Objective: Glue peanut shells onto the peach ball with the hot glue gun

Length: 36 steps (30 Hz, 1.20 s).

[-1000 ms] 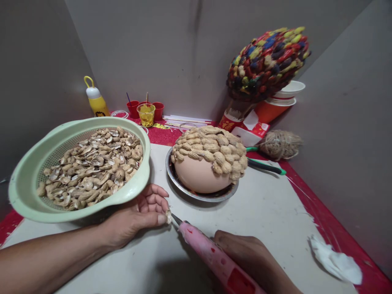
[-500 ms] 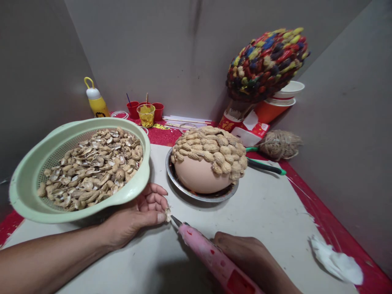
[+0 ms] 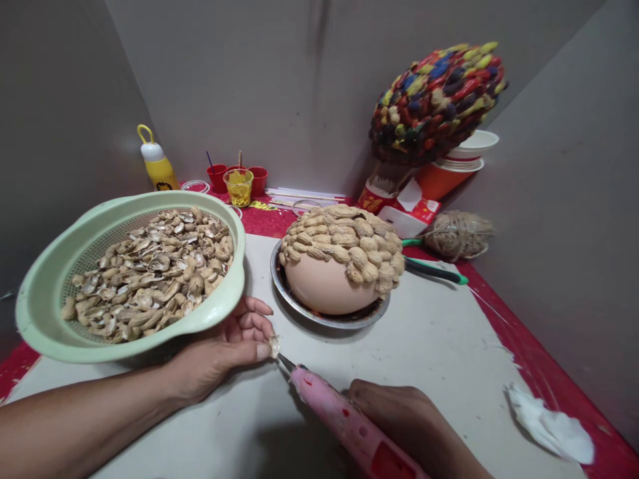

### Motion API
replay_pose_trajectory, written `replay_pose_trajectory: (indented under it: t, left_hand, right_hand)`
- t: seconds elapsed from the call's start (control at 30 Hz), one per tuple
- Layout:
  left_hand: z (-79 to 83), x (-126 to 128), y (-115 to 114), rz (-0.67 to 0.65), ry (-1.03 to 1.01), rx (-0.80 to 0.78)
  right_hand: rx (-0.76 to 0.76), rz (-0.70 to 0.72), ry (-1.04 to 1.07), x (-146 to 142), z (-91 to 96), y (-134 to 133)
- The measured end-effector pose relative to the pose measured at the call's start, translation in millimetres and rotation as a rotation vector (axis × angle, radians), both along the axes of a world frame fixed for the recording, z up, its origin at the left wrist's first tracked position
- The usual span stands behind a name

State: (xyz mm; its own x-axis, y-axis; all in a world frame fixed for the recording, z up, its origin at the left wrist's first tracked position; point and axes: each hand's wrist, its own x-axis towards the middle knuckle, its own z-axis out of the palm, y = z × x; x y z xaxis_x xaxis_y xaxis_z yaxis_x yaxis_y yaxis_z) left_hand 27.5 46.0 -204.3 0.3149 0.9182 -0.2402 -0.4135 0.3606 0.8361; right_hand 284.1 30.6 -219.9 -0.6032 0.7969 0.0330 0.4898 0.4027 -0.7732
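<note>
My left hand (image 3: 224, 352) pinches a small peanut shell (image 3: 273, 346) between thumb and fingers, just below the rim of a pale green colander (image 3: 44, 293) heaped with peanut shells. My right hand (image 3: 414, 426) grips a pink glue gun (image 3: 344, 422), and its metal tip touches the shell. Behind them a peach balloon (image 3: 324, 286) sits in a steel dish (image 3: 299, 306), its top covered with whole peanut shells (image 3: 344, 243).
At the back right stand a ball of painted shells (image 3: 436, 100), stacked bowls (image 3: 449, 169), a red box (image 3: 404, 206), a twine ball (image 3: 456, 234) and green-handled scissors (image 3: 434, 271). A yellow bottle (image 3: 157, 163), small cups (image 3: 238, 183) and a white tissue (image 3: 549, 426) lie around.
The glue gun's tip has crept slightly up and left against the shell; both hands otherwise hold their places.
</note>
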Motion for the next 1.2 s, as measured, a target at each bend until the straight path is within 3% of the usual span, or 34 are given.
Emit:
replay_pose_trajectory:
  t: [0.2,0.37,0.53,0.87,1.2]
  left_hand:
    - [1.5,1,0,0.019,0.015,-0.014]
    - [-1.2,0,0,-0.009,0.019,-0.002]
    - [-3.3,0,1,-0.045,0.060,0.020]
    - [-3.2,0,-1,-0.076,0.079,0.038]
    - [-6.0,1,1,-0.083,0.102,0.047]
  right_hand:
    - [-0.009,0.023,0.009,-2,5.3,-1]
    - [0.070,0.002,0.046,-5,10.9,1]
    - [-0.019,0.014,0.098,-4,6.4,2]
    - [-0.008,-0.002,0.072,-8,15.4,1]
    - [-0.022,-0.007,0.019,-5,8.0,-1]
